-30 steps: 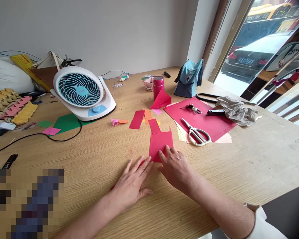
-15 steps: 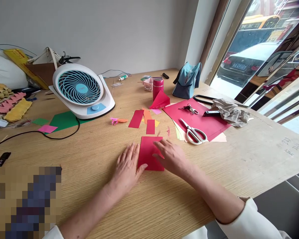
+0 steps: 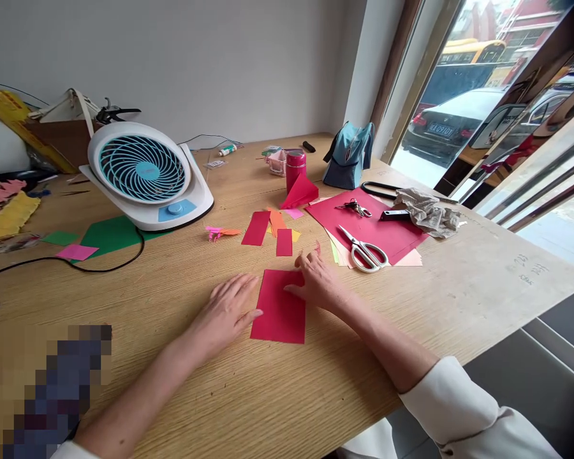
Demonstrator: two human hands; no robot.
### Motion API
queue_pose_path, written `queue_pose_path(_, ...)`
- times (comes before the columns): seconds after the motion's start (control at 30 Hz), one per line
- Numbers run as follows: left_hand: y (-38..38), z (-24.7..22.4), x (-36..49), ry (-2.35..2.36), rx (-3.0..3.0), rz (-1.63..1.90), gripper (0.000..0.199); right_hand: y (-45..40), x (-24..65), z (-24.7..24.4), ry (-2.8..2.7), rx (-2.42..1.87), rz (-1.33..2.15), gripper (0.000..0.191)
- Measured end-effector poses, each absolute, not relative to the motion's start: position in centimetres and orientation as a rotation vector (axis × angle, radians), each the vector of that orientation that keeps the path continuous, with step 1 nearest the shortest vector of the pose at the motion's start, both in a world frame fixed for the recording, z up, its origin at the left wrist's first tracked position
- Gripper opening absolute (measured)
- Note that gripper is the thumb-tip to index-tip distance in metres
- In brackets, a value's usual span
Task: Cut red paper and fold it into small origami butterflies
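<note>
A red rectangular sheet of paper [image 3: 280,312] lies flat on the wooden table in front of me. My left hand [image 3: 229,308] rests flat at its left side, fingers stretched out, with the thumb tip at the paper's left edge. My right hand [image 3: 316,280] is at the upper right corner, thumb apart and over the sheet, fingers bent a little beyond the edge. Past the sheet lie a small red paper piece [image 3: 284,243] and a longer red strip [image 3: 256,228], with an orange strip [image 3: 277,221] beside them.
White-handled scissors [image 3: 367,255] and keys [image 3: 356,207] lie on large red paper [image 3: 387,226] at right. A folded red paper [image 3: 300,192] stands before a red flask [image 3: 295,164]. A white fan [image 3: 196,185] stands at left, its black cable [image 3: 115,270] crossing the table.
The red sheet has come nearer to me and turned slightly. My left hand has shifted left, away from it, and my right hand has moved to its upper right corner. The view has shifted too.
</note>
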State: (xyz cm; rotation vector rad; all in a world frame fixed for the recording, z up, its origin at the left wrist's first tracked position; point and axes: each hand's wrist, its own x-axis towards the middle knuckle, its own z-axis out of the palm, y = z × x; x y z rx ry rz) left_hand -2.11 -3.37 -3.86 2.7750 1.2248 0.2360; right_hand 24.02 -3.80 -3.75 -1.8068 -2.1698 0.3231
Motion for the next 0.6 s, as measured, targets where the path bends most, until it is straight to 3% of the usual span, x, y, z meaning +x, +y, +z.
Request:
queue_pose_path(0.17,-2.6,-4.4,2.7,1.234,2.652,0.181,0.074,-4.7,23.6,-3.4,-2.148,-1.793,0.454,0.032)
queue_pose_path(0.33,-1.9,-5.2,3.0,1.151,2.651,0.343,0.077,-5.1,23.3,-3.2,-2.152,-1.693,0.571,0.019)
queue_pose_path(0.6,-1.9,-4.8,2.9,1.154,2.577,0.451,0.055,-5.6,22.7,-3.6,-2.105,-1.663,0.441,0.031)
